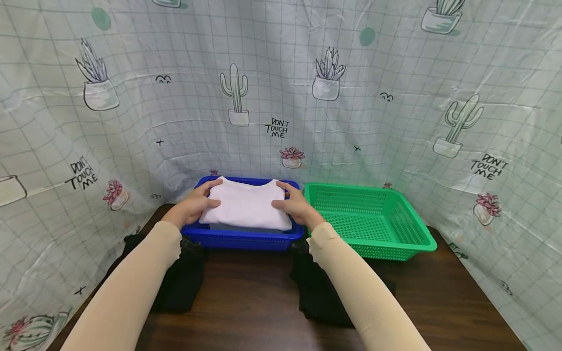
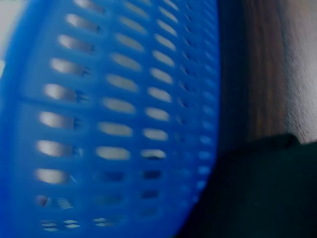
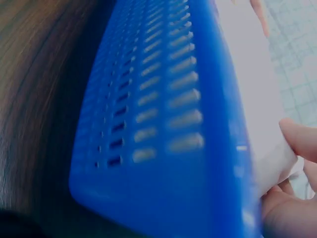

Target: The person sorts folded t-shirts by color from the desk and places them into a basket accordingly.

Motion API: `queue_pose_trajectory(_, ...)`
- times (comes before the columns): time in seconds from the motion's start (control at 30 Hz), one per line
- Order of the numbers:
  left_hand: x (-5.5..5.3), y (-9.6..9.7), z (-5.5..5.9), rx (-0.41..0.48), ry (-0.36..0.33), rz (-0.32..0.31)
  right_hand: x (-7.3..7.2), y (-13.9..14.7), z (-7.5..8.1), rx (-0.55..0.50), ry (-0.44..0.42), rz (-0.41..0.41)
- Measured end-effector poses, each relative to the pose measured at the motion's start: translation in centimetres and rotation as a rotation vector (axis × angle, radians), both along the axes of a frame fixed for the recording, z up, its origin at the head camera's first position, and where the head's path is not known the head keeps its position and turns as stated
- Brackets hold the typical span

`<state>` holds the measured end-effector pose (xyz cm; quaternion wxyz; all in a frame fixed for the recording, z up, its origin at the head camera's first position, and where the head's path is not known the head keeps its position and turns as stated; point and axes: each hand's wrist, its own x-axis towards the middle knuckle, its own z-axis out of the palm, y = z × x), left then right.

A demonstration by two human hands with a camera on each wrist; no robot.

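A white, soft-looking folded cloth (image 1: 248,202) is at the opening of the blue, rectangular, slotted plastic basket (image 1: 246,242), covering most of it. The left hand (image 1: 193,205) grips the cloth's left edge and the right hand (image 1: 298,204) grips its right edge, each with the thumb on top and the fingers round the side. The near-matching grips probably share the weight and keep the soft fold flat; held from one side only, it would likely sag in the middle. The right wrist view shows the right thumb and fingers pinching the cloth just beyond the basket's rim; the left wrist view catches only the basket's slotted wall and what is beside it, so the left grip is read from the head view. Whether the cloth rests on anything inside the basket, I cannot tell; a greyish strip shows below its near edge.

Right of the blue basket, just beside it, is a bright green slotted plastic basket (image 1: 366,225), perhaps set there so both openings are within reach. Both baskets sit on a dark brown wood-grain surface (image 1: 250,292). Black cloth-like shapes (image 1: 186,287) lie nearer the person than the blue basket, partly hidden by the cream sleeves (image 1: 131,287).
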<state>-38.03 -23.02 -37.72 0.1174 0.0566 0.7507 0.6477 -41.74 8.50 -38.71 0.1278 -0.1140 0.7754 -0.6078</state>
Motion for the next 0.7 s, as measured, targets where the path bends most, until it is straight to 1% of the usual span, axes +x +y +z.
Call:
queue_pose_trajectory(0.2,-0.3,-0.5,-1.3,-0.026,-0.012,0.034,-0.4,-1.7,-1.3,-0.032,-0.033,-0.011)
queue_pose_trajectory(0.3,-0.8,-0.3,-1.9,-0.045,-0.015,0.044,-0.6,-2.0,-2.0,-0.026,-0.04,-0.027)
queue_pose_trajectory(0.5,-1.4,0.0,-2.3,-0.098,-0.036,0.049,-0.9,-2.4,-2.6,-0.01,-0.044,-0.087)
queue_pose_trajectory(0.6,-1.7,0.0,-2.4,-0.114,-0.053,0.066,-0.9,-2.6,-2.6,-0.007,-0.046,-0.111)
queue_pose_trajectory(0.7,-1.8,0.0,-2.6,-0.151,-0.068,0.061,-1.1,-2.8,-3.0,0.012,-0.054,-0.126)
